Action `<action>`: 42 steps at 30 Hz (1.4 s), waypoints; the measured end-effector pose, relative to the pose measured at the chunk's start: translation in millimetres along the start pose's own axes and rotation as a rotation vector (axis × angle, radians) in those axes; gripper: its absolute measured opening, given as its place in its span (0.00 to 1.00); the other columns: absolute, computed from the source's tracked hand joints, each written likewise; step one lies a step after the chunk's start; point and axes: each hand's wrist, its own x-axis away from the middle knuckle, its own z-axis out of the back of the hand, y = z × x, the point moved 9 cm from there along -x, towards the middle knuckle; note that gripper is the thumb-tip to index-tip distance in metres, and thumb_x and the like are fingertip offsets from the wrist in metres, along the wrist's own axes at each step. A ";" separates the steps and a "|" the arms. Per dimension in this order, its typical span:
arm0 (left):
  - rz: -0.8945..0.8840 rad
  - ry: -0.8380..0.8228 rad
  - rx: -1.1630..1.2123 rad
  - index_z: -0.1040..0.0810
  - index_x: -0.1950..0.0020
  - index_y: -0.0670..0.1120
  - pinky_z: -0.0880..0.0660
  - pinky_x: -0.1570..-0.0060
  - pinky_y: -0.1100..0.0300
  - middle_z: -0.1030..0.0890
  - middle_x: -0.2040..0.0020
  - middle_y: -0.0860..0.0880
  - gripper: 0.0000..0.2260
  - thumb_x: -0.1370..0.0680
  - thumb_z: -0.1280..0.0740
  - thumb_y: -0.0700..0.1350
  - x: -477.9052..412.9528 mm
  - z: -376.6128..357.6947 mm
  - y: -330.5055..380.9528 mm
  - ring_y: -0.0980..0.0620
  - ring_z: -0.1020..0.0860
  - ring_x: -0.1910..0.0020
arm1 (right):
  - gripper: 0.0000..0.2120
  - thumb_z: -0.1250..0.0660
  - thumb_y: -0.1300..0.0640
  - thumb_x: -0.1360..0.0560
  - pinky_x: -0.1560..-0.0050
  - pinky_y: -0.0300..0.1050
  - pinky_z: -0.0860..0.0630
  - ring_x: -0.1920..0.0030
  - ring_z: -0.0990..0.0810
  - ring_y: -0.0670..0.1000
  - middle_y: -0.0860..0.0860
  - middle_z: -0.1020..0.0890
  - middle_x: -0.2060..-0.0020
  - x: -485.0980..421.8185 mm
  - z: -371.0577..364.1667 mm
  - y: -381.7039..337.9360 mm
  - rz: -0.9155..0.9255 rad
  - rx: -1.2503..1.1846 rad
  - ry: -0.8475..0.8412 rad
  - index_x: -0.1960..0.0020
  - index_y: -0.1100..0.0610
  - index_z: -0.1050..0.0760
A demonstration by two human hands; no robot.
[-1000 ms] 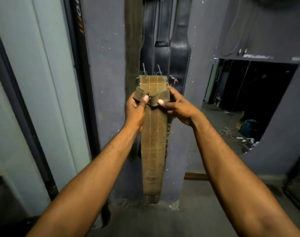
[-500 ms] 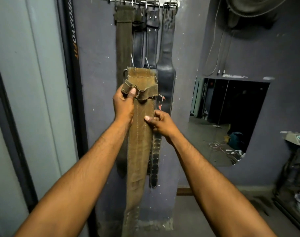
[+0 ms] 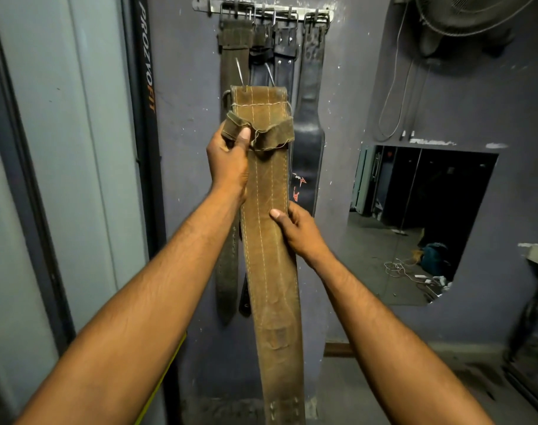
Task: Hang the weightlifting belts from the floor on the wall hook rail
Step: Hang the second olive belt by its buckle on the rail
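CHANGE: wall hook rail now fully in view; right hand lower on strap than one second ago | MATERIAL: tan stitched suede weightlifting belt, frayed keeper loop, flat and long | GRIP: left hand pinches loop by thumb; right hand clasps strap edge mid-length | POSITION: belt upright below rail, fronting hung dark belts.

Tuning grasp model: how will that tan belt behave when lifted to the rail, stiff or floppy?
Likely semi-stiff: the tan suede belt hangs in one broad curve between left hand and right hand, no sharp folds. Its frayed keeper loop sags, so probably floppy. The suede-like face looks grippy, unlikely to slip.
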 end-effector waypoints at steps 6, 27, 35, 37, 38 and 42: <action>-0.008 0.021 0.053 0.22 0.38 0.44 0.23 0.37 0.45 0.17 0.43 0.47 0.11 0.21 0.33 0.41 -11.1 -2.1 11.1 0.49 0.19 0.42 | 0.14 0.39 0.41 0.20 0.38 0.50 0.23 0.42 0.19 0.47 0.46 0.19 0.43 18.6 -9.2 21.5 -0.060 -0.035 -0.176 0.37 0.44 0.29; -0.047 0.020 -0.001 0.22 0.37 0.47 0.24 0.36 0.47 0.17 0.43 0.49 0.12 0.21 0.33 0.42 -33.8 -4.0 20.9 0.51 0.20 0.41 | 0.17 0.27 0.49 0.26 0.35 0.51 0.23 0.41 0.19 0.45 0.45 0.19 0.41 62.1 -48.8 93.8 -0.258 -0.089 -0.299 0.39 0.43 0.27; -0.031 0.022 -0.074 0.23 0.35 0.47 0.25 0.35 0.46 0.18 0.41 0.50 0.14 0.21 0.33 0.43 -37.9 -1.9 11.8 0.51 0.20 0.41 | 0.19 0.27 0.50 0.26 0.47 0.41 0.19 0.42 0.18 0.47 0.47 0.18 0.42 75.1 -70.7 115.7 -0.297 -0.084 -0.293 0.36 0.49 0.26; -0.020 0.025 -0.053 0.22 0.35 0.47 0.25 0.35 0.46 0.18 0.41 0.50 0.14 0.21 0.33 0.43 -39.6 -1.3 10.7 0.51 0.20 0.41 | 0.17 0.27 0.51 0.25 0.48 0.42 0.18 0.43 0.18 0.46 0.46 0.18 0.44 78.0 -67.5 119.9 -0.295 -0.102 -0.260 0.38 0.49 0.25; -0.018 0.021 -0.047 0.22 0.35 0.47 0.25 0.35 0.46 0.18 0.41 0.50 0.14 0.21 0.33 0.42 -39.2 -2.2 10.1 0.51 0.20 0.41 | 0.17 0.27 0.52 0.25 0.48 0.42 0.18 0.44 0.17 0.46 0.46 0.17 0.44 79.8 -68.2 122.4 -0.308 -0.117 -0.272 0.38 0.49 0.25; -0.002 -0.022 -0.054 0.23 0.34 0.47 0.24 0.36 0.47 0.18 0.40 0.49 0.15 0.21 0.33 0.42 -37.1 -7.9 7.8 0.52 0.20 0.40 | 0.18 0.23 0.49 0.30 0.41 0.51 0.19 0.44 0.16 0.52 0.50 0.15 0.46 91.1 -78.9 138.7 -0.376 -0.075 -0.381 0.43 0.52 0.21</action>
